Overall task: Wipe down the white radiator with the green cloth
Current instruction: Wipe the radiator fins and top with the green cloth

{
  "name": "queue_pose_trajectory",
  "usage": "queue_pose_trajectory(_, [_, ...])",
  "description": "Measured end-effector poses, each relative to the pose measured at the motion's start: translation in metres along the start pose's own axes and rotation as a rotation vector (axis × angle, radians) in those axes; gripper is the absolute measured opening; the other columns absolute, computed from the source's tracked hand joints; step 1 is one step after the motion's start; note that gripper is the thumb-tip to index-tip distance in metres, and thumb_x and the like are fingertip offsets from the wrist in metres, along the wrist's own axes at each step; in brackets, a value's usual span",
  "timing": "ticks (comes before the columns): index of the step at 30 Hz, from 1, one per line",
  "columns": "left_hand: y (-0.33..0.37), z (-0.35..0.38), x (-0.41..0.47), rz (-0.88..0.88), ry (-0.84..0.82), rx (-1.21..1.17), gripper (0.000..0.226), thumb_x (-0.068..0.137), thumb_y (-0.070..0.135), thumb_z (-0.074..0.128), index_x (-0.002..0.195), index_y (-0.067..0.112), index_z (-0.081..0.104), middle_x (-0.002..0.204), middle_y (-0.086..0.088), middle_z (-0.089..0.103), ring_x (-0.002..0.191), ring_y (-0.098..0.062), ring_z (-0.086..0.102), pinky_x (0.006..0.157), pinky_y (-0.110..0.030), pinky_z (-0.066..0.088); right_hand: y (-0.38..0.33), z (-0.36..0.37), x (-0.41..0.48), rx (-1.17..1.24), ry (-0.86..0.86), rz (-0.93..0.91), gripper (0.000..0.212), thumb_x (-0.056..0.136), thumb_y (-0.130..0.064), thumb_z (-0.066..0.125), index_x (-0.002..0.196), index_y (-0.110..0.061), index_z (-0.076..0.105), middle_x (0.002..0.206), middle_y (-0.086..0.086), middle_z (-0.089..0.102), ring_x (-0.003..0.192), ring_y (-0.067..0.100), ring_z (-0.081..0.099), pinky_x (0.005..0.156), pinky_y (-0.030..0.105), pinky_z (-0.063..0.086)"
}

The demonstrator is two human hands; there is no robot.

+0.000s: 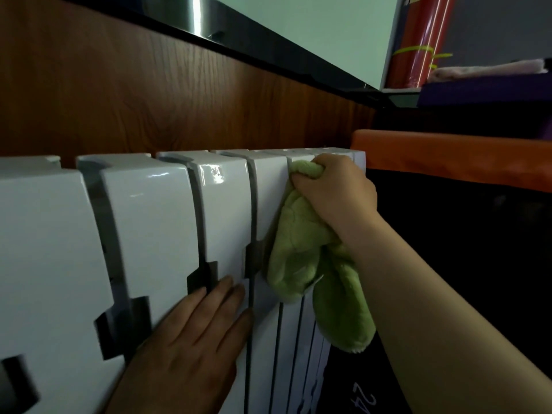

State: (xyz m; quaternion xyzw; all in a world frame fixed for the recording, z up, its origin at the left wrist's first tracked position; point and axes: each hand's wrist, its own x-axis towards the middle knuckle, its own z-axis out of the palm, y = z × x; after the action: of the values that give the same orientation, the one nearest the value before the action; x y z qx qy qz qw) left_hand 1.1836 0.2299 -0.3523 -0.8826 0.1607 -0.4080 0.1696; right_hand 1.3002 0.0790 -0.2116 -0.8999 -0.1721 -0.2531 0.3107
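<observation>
The white radiator (pixel 143 222) with several glossy vertical sections fills the left and middle of the head view. My right hand (pixel 334 189) grips the bunched green cloth (pixel 307 258) against the top of the sections near the radiator's right end. The rest of the cloth hangs down the front. My left hand (pixel 194 336) rests flat on the front of a middle section, fingers straight and pointing up and right.
A brown wood-grain panel (pixel 149 91) runs behind the radiator under a dark ledge. An orange edge (pixel 448 153) of dark furniture stands just right of the radiator. Red rolls (pixel 418 40) and folded cloths lie at the upper right.
</observation>
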Motion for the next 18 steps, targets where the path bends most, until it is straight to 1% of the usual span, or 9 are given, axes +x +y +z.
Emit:
queue_pose_trajectory(1, [-0.001,0.001,0.0,0.0,0.0,-0.011,0.036,0.096,0.017,0.017,0.112,0.011,0.048,0.112,-0.012,0.067,0.114,-0.026,0.043,0.106,-0.035,0.015,-0.003,-0.001,0.003,-0.037,-0.02,0.008,0.022,0.091,-0.04,0.048,0.1,-0.023,0.058,0.084,-0.003,0.05,0.092,0.021,0.054,0.095,0.04,0.039])
queue_pose_trajectory(3, [-0.001,0.003,-0.001,-0.001,0.011,-0.034,0.036,0.097,0.017,0.016,0.112,0.011,0.048,0.11,-0.012,0.067,0.113,-0.025,0.043,0.105,-0.034,0.016,-0.008,-0.002,0.005,-0.086,-0.033,0.011,0.023,0.091,-0.037,0.047,0.104,-0.021,0.057,0.091,0.001,0.055,0.099,0.024,0.054,0.095,0.038,0.037])
queue_pose_trajectory(5, [0.001,0.004,-0.001,-0.006,0.03,-0.041,0.035,0.097,0.016,0.017,0.111,0.01,0.049,0.11,-0.012,0.067,0.113,-0.026,0.044,0.105,-0.034,0.017,-0.009,0.001,0.0,-0.146,0.022,-0.038,0.022,0.093,-0.032,0.046,0.108,-0.022,0.056,0.102,0.001,0.061,0.1,0.024,0.054,0.093,0.035,0.033])
queue_pose_trajectory(7, [0.003,0.004,-0.001,-0.021,0.032,-0.037,0.036,0.095,0.014,0.018,0.111,0.011,0.049,0.11,-0.013,0.067,0.114,-0.026,0.043,0.106,-0.034,0.016,-0.004,0.005,-0.014,-0.195,0.083,-0.109,0.022,0.094,-0.029,0.043,0.112,-0.023,0.055,0.107,-0.001,0.061,0.101,0.021,0.053,0.093,0.034,0.03])
queue_pose_trajectory(10, [0.004,0.002,0.0,-0.041,0.029,-0.03,0.031,0.084,0.013,0.032,0.11,0.01,0.049,0.111,-0.013,0.067,0.115,-0.026,0.043,0.106,-0.034,0.016,0.003,0.015,-0.037,-0.151,0.074,-0.164,0.027,0.094,-0.029,0.042,0.119,-0.023,0.052,0.114,-0.003,0.053,0.108,0.018,0.047,0.096,0.033,0.027])
queue_pose_trajectory(12, [0.006,0.002,0.0,-0.044,0.016,-0.039,0.035,0.078,0.016,0.037,0.11,0.011,0.051,0.111,-0.013,0.067,0.115,-0.026,0.043,0.106,-0.034,0.016,0.002,0.015,-0.038,-0.053,0.057,-0.12,0.026,0.094,-0.032,0.041,0.114,-0.022,0.055,0.102,-0.006,0.052,0.104,0.016,0.047,0.095,0.031,0.027])
queue_pose_trajectory(14, [0.006,0.001,0.001,-0.036,0.014,-0.047,0.036,0.081,0.018,0.037,0.107,0.011,0.06,0.11,-0.013,0.067,0.114,-0.026,0.044,0.105,-0.033,0.016,-0.002,0.01,-0.026,0.02,0.039,-0.067,0.025,0.095,-0.034,0.041,0.106,-0.021,0.058,0.085,-0.008,0.049,0.095,0.018,0.053,0.094,0.033,0.032])
queue_pose_trajectory(16, [0.005,0.001,0.001,-0.035,0.013,-0.051,0.038,0.079,0.018,0.04,0.101,0.011,0.069,0.108,-0.012,0.068,0.112,-0.025,0.045,0.105,-0.032,0.018,-0.006,0.005,-0.013,0.042,0.027,-0.064,0.024,0.095,-0.034,0.042,0.102,-0.019,0.06,0.081,-0.005,0.051,0.087,0.021,0.055,0.083,0.033,0.042])
queue_pose_trajectory(18, [0.005,0.001,0.001,-0.032,0.047,-0.041,0.036,0.079,0.018,0.041,0.107,0.011,0.062,0.108,-0.011,0.069,0.112,-0.024,0.046,0.105,-0.032,0.019,-0.008,0.005,-0.006,0.071,0.047,-0.072,0.016,0.094,-0.032,0.046,0.102,-0.021,0.054,0.082,-0.004,0.051,0.079,0.019,0.053,0.071,0.031,0.043])
